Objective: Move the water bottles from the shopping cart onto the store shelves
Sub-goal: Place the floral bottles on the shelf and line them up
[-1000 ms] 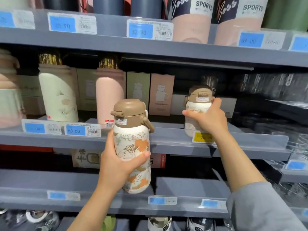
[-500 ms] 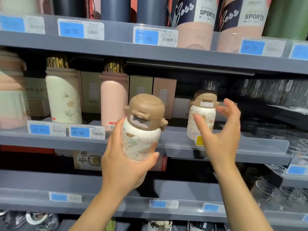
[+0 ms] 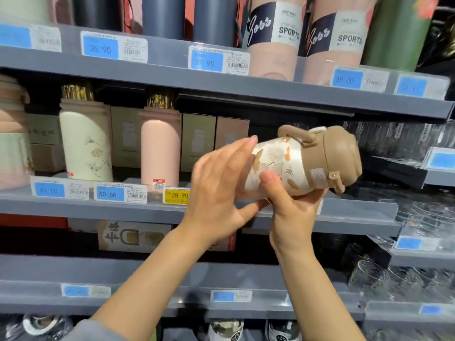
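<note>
Grey store shelves (image 3: 270, 91) are seen in tiers, each front edge fitted with price tags. On the top tier, dark blue flasks (image 3: 214, 18) and pink sports bottles (image 3: 273, 38) are stood upright. On the middle tier (image 3: 357, 212) a cream flowered flask (image 3: 86, 143) and a pink flask (image 3: 160, 148) are set side by side (boxes are ranged behind them). Clear glasses (image 3: 394, 281) are kept at the lower right.

A white water bottle (image 3: 280, 166) with orange and tan leaf print and a tan lid with a loop handle is lying nearly on its side right of frame centre, lid pointing right, hanging in front of the grey middle shelf (image 3: 357, 212) edge.
</note>
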Demonstrator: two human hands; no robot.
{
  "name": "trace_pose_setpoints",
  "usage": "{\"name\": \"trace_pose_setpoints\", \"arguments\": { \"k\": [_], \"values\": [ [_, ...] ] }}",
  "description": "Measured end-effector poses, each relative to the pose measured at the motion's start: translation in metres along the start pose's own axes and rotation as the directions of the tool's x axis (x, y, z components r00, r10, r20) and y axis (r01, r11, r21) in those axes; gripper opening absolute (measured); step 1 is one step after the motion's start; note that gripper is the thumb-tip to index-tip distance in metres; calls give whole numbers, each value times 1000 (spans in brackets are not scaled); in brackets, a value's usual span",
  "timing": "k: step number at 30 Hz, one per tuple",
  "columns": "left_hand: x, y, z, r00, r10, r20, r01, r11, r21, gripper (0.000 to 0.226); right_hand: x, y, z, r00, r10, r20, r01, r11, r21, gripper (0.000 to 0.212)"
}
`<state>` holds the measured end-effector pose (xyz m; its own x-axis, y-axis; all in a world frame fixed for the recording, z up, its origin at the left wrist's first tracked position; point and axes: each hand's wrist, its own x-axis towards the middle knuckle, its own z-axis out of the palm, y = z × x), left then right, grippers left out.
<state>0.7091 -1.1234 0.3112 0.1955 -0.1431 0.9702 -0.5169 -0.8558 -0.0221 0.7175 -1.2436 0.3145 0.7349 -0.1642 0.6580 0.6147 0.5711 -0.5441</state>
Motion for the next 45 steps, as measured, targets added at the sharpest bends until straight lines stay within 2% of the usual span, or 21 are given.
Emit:
{"name": "trace_pose_setpoints", "arguments": {
  "k": [2, 4, 6, 9, 11, 14, 16, 19, 23, 26, 33, 36, 40, 42, 44, 45],
  "values": [
    [-19, -21, -8, 994, -101, -38, 103, 994, 46, 79, 14, 5, 2, 998, -25, -59, 25, 1000, 2, 73],
    [-44, -47, -17, 962, -258, -92, 269, 953, 139, 73, 27, 12, 4, 997, -48, -57, 44, 996, -78, 87],
    [-69, -74, -26, 912, -397, -106, 411, 876, 253, 75, 39, 23, 5, 999, -45, 5, 46, 984, -174, 105],
    [-92, -99, -37, 824, -566, -22, 532, 761, 372, 88, 53, 43, 6, 987, -39, 156, 95, 924, -370, 101],
    [-99, -107, -39, 794, -606, 37, 535, 727, 429, 93, 60, 53, 9, 973, -10, 229, 113, 891, -441, 98],
    [-100, -111, -37, 795, -603, 69, 500, 715, 489, 89, 75, 59, 15, 943, 112, 313, 62, 865, -498, 98],
    [-101, -113, -35, 803, -592, 61, 484, 709, 512, 86, 86, 61, 19, 912, 209, 353, 59, 786, -616, 98],
    [-102, -115, -33, 811, -583, 51, 471, 702, 535, 85, 101, 61, 28, 878, 358, 318, -16, 686, -727, 82],
    [-102, -116, -32, 810, -584, 61, 458, 694, 555, 83, 119, 69, 39, 828, 496, 260, -78, 561, -824, 32],
    [-102, -117, -32, 809, -584, 64, 454, 691, 562, 81, 123, 82, 42, 821, 539, 188, -132, 500, -856, 39],
    [-103, -117, -33, 817, -574, 62, 445, 694, 566, 80, 121, 93, 36, 840, 524, 142, -148, 473, -868, 75],
    [-103, -116, -33, 816, -574, 67, 442, 695, 567, 79, 114, 90, 39, 860, 498, 111, -139, 438, -888, 81],
    [-103, -117, -35, 821, -565, 83, 423, 700, 574, 77, 99, 77, 35, 839, 527, 138, -92, 387, -918, 85],
    [-104, -118, -35, 823, -561, 89, 415, 701, 580, 77, 88, 71, 27, 887, 392, 243, 119, 314, -942, 93],
    [-105, -118, -36, 827, -555, 88, 410, 703, 581, 77, 78, 58, 15, 921, 145, 360, 325, 222, -919, 99],
    [-105, -119, -36, 829, -552, 86, 409, 705, 579, 77, 75, 50, 7, 919, 2, 395, 387, 194, -901, 96]
  ]
}}
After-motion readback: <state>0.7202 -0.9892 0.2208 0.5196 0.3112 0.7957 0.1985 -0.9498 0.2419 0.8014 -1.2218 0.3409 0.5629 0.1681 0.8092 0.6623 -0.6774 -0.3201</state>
